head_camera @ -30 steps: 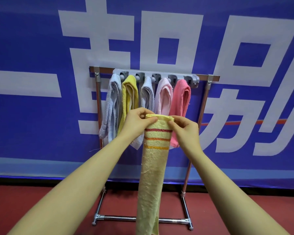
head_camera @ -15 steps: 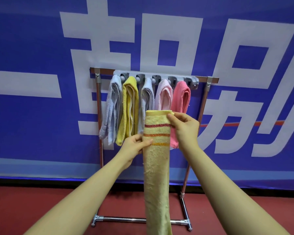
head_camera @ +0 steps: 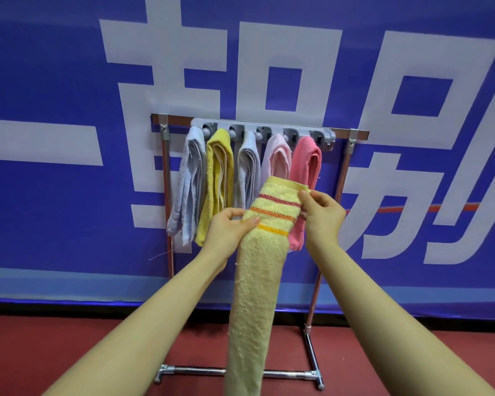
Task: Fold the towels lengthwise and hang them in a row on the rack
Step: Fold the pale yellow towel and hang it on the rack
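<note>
A long pale-yellow striped towel (head_camera: pixel 257 281), folded into a narrow strip, hangs near the camera in front of the rack (head_camera: pixel 342 178). The right hand (head_camera: pixel 322 215) pinches its upper right edge, fingers clamped on the cloth beside the red stripe; the left hand (head_camera: pixel 229 230) grips the left edge lower down, thumb across the front near the orange stripe. On the rack behind, five folded towels hang in a row, left to right: a grey towel (head_camera: pixel 187 181), a yellow towel (head_camera: pixel 216 181), a second grey towel (head_camera: pixel 247 170), a light pink towel (head_camera: pixel 276 158) and a pink towel (head_camera: pixel 306 161). The rightmost hook (head_camera: pixel 325 138) seems free, though it is small here. The rack stands on a red floor (head_camera: pixel 40 352) against a blue banner (head_camera: pixel 40 67).
</note>
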Demonstrator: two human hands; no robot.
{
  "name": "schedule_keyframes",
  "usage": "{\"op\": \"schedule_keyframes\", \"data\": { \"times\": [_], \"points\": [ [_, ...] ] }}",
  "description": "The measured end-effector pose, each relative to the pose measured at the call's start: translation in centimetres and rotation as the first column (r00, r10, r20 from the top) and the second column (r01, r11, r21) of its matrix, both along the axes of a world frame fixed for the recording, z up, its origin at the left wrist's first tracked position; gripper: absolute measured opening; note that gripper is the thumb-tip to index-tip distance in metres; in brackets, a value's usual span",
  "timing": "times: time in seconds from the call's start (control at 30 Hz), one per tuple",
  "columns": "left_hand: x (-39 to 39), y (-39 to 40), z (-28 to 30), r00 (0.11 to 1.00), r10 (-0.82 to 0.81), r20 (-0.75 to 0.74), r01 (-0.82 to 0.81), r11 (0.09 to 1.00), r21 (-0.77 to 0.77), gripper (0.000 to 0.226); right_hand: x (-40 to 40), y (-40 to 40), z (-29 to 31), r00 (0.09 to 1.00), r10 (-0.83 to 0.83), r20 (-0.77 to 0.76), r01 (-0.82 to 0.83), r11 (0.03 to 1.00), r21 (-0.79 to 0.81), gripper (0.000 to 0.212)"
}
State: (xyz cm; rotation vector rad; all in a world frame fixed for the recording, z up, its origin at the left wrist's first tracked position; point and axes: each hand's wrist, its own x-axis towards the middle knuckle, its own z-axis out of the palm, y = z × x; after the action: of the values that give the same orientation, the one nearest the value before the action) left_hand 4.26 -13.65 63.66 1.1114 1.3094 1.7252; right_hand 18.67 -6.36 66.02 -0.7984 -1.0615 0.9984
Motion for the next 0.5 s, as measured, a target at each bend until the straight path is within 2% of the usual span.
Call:
{"op": "schedule_keyframes", "data": {
  "times": [0.13, 0.2, 0.3, 0.4, 0.5],
  "points": [
    [-0.1, 0.2, 0.6, 1.000, 0.005, -0.029, -0.005, 1.000, 0.011, 0.018, 0.0, 0.5, -0.7, 0.999, 0.039, 0.027, -0.038, 0.998, -0.045, 0.008],
    [-0.1, 0.4, 1.3, 0.999, 0.038, -0.005, -0.037, 0.999, 0.032, 0.020, 0.0, 0.7, -1.4, 0.988, 0.151, 0.019, -0.149, 0.985, -0.089, 0.008],
    [-0.2, 1.0, 2.9, 0.994, 0.075, 0.080, -0.080, 0.994, 0.070, 0.016, -0.7, 0.7, -2.9, 0.943, 0.331, 0.026, -0.322, 0.932, -0.164, 0.025],
    [-0.9, 1.9, 4.4, 0.988, 0.134, 0.081, -0.141, 0.987, 0.080, 0.014, -1.6, 0.1, -4.9, 0.861, 0.507, 0.042, -0.481, 0.839, -0.254, 0.038],
    [-1.8, 2.7, 5.3, 0.973, 0.224, 0.060, -0.229, 0.970, 0.082, 0.015, -1.9, -0.5, -6.2, 0.718, 0.691, 0.083, -0.653, 0.710, -0.265, 0.050]
  ]
}}
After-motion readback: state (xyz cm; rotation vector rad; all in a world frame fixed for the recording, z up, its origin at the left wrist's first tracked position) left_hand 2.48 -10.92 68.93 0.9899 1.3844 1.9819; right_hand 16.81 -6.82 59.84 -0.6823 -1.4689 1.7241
